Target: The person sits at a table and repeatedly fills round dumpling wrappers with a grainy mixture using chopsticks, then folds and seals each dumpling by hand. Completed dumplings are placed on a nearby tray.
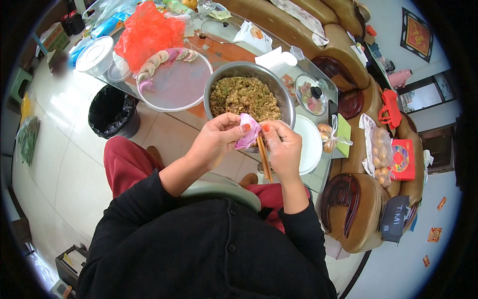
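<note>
A pink dumpling [248, 132] is pinched between both hands just over the near rim of a steel bowl [289, 95]. My left hand [215, 140] grips its left side with thumb and fingers. My right hand [284, 148] pinches its right edge and also holds a pair of wooden chopsticks [265, 160], their ends pointing down toward me. Inside the bowl is a brown-green minced filling [243, 97]. To its left, a round tray [174, 93] carries a curved row of white and pink dumplings [155, 61] along its far left edge.
A white plate [309, 144] and a glass lid [311, 94] lie right of the bowl. Left are a red plastic bag [150, 36], a white lidded tub [95, 56] and a black-lined bin [114, 112] on the floor. Brown sofas [353, 212] line the right side.
</note>
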A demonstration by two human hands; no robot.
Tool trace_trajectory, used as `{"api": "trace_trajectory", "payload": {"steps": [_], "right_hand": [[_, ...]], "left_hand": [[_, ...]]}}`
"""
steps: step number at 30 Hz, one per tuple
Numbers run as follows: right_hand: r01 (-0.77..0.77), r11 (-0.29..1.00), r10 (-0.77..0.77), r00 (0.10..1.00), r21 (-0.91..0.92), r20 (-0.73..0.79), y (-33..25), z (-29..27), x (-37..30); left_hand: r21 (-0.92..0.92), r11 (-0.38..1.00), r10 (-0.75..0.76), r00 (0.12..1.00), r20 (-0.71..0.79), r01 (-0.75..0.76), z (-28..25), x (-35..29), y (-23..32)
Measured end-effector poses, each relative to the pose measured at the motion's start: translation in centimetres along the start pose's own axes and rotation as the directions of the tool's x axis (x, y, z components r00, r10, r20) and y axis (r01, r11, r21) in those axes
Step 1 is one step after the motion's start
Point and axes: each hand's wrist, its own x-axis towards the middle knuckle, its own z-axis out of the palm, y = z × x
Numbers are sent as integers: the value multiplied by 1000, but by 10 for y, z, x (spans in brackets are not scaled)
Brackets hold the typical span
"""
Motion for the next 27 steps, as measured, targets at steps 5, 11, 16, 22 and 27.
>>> {"api": "trace_trajectory", "payload": {"steps": [5,11,16,22,27], "right_hand": [[-165,965,137,980,202,147,1,-7,9],[85,990,-78,995,-116,70,-5,3,1],[-189,978,177,976,90,126,-12,-3,-6],[-279,939,200,918,200,342,1,-7,6],[-74,996,88,920,-51,381,-4,-7,10]], "left_hand": [[123,992,4,1000,24,-7,-2,-2,5],[275,961,2,1000,14,-6,-6,-5,7],[271,962,-54,998,34,42,-11,-11,10],[274,952,-167,982,90,137,-17,-12,9],[261,883,-408,913,16,390,-12,-14,31]]}}
